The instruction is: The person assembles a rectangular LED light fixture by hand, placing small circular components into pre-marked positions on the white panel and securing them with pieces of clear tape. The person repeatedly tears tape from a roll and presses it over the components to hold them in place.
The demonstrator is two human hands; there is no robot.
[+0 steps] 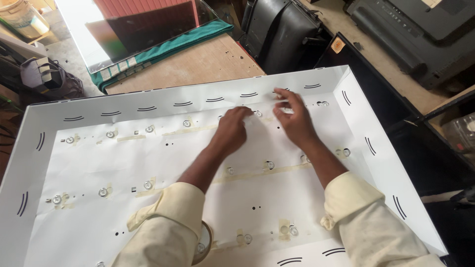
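Observation:
A large white backlight tray (363, 118) lies in front of me, lined with a white reflector sheet (163, 158) that has rows of small clear round lenses and strips of beige tape. My left hand (231, 129) presses fingertips-down on the sheet near the top row of lenses. My right hand (293, 117) is just beside it, fingers spread and pinching at the sheet or tape by a lens (258, 113); whether it holds anything is unclear. A roll of tape (206, 243) sits partly hidden under my left sleeve.
A wooden table (208, 62) with a green cloth (163, 49) and a glossy panel (133, 27) lies beyond the tray. Black television housings (405, 29) stand at the upper right. A bag (47, 74) sits at the left.

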